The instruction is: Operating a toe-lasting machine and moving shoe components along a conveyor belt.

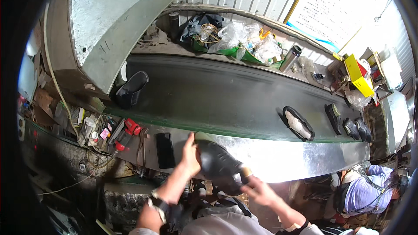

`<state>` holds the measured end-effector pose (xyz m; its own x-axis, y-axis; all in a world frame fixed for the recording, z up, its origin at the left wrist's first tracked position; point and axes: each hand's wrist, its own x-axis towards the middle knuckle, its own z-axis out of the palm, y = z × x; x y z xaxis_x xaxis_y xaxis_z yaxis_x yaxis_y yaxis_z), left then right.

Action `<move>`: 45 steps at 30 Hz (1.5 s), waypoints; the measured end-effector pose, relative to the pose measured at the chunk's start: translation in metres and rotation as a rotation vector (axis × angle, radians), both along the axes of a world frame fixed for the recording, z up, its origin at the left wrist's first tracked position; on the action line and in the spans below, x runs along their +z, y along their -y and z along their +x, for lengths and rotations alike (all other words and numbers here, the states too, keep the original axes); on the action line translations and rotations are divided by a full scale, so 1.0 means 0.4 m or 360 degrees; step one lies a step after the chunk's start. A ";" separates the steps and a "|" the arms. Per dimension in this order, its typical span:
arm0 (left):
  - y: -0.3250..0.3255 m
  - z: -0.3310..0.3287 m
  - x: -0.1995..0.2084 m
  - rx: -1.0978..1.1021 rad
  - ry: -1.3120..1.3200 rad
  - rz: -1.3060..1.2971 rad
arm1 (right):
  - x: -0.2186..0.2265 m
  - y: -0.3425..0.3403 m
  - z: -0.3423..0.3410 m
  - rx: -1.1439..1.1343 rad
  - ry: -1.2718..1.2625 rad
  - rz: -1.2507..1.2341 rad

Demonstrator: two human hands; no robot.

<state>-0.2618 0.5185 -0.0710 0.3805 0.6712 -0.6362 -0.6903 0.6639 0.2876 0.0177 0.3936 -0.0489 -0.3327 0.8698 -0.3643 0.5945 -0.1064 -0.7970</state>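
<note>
A black shoe (216, 156), with a pale green patch at its upper end, is held over the near edge of the metal ledge. My left hand (190, 159) is closed on its left side, near the green end. My right hand (259, 190) is closed around a tan-handled tool (245, 172) at the shoe's lower right end. The tool's working end is not clear, so its kind cannot be told. A black phone (164, 150) lies on the ledge left of my left hand.
Beyond the ledge (270, 150) runs a dark conveyor belt (209, 91). It carries a grey-lined shoe (298, 124), several dark shoes at right and a black boot (132, 89) by the metal hood (117, 21). A red tool (129, 134) lies left. Another person (365, 189) sits lower right.
</note>
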 end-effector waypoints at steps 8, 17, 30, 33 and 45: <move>-0.119 -0.086 -0.214 -0.0157 -0.2244 0.0646 | -0.232 0.073 -0.175 0.0076 0.0197 0.1269; -0.011 -0.013 -0.274 -0.0389 -0.2697 0.0605 | -0.252 0.093 -0.102 -0.0319 -0.0040 0.0567; 0.046 0.085 -0.278 -0.0193 -0.2578 0.0332 | -0.301 0.153 -0.029 -0.0056 -0.0209 0.0816; 0.088 0.030 -0.239 -0.0018 -0.2435 0.0324 | -0.241 0.143 -0.028 -0.0045 -0.0740 0.0393; 0.541 -0.295 0.112 0.0718 -0.2787 0.0275 | -0.001 0.133 -0.461 0.0248 -0.1050 -0.0401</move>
